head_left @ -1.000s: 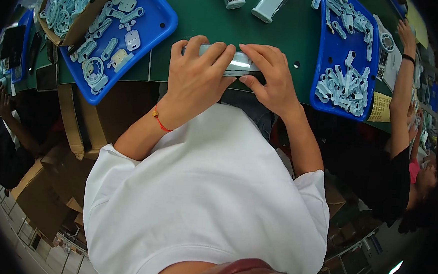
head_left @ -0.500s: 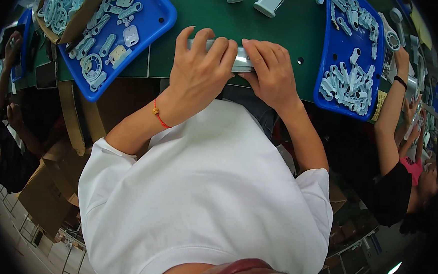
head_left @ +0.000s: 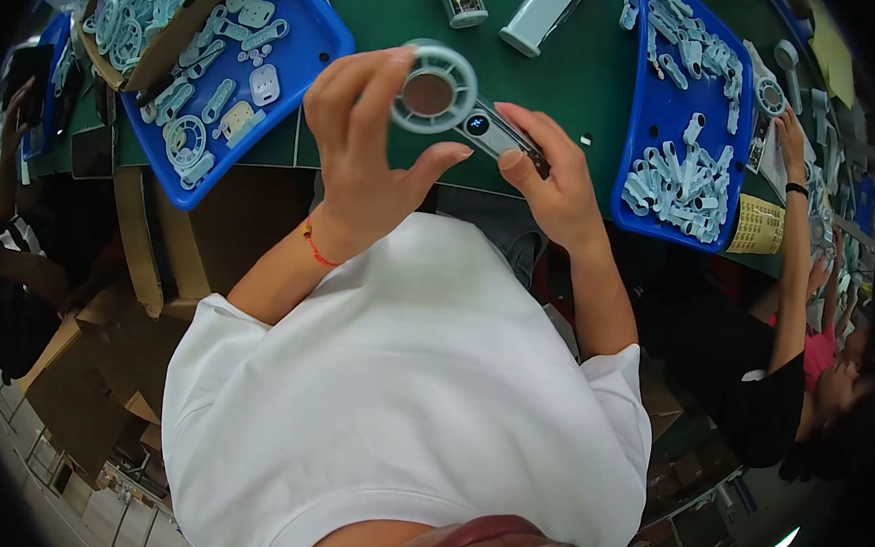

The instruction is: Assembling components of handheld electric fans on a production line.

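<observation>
A handheld fan (head_left: 501,135) with a round ring head and a grey handle is held up at a slant over the table's near edge. A small display on its handle is lit. My right hand (head_left: 559,176) is closed round the lower end of the handle, thumb on top. My left hand (head_left: 361,138) is at the ring head, its thumb spread away below and its fingers curved beside the rim. Its fingertips overlap the rim; whether they touch it I cannot tell. Beyond stand a part-built handle with an exposed circuit board (head_left: 462,2) and a pale grey housing (head_left: 539,17).
A blue tray (head_left: 303,95) of pale blue plastic parts lies left, with a filled cardboard box (head_left: 177,32) over it. Another blue tray (head_left: 658,112) with small parts is at right. A co-worker's arm (head_left: 795,235) reaches in beyond it. Cardboard boxes (head_left: 90,393) stand at lower left.
The fan has turned so its ring head and lit display show. My left hand has moved left and its thumb has spread away; my right hand still grips the handle, slightly lower.
</observation>
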A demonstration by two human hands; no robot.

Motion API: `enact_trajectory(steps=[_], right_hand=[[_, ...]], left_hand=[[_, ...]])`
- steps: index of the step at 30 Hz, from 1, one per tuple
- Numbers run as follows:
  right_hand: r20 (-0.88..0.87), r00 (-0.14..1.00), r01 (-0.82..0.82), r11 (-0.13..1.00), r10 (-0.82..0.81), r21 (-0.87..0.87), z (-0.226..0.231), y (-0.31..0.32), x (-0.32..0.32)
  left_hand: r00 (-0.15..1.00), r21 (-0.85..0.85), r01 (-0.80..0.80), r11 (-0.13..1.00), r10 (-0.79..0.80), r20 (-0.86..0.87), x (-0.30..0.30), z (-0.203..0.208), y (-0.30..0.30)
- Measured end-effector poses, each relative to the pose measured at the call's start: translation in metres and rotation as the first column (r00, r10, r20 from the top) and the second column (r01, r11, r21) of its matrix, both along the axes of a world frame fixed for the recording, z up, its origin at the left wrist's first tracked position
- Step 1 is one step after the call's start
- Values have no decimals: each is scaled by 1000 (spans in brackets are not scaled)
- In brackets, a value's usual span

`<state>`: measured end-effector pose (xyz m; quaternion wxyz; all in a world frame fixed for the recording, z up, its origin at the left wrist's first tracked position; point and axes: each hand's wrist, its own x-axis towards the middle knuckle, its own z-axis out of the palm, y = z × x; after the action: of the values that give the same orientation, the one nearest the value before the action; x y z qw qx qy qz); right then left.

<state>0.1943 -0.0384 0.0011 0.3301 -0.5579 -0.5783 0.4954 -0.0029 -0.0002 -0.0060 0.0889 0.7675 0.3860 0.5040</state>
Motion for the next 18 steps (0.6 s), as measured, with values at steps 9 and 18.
enact_trajectory(steps=[9,18], right_hand=[[-505,862,-1,995,-52,-104,-12,-13,-31],[160,961,126,871,-226,475,40,-5,12]], left_hand=[[681,-577,664,475,-66,729,32,0,-1],[905,-667,390,635,-131,404,48,71,129]])
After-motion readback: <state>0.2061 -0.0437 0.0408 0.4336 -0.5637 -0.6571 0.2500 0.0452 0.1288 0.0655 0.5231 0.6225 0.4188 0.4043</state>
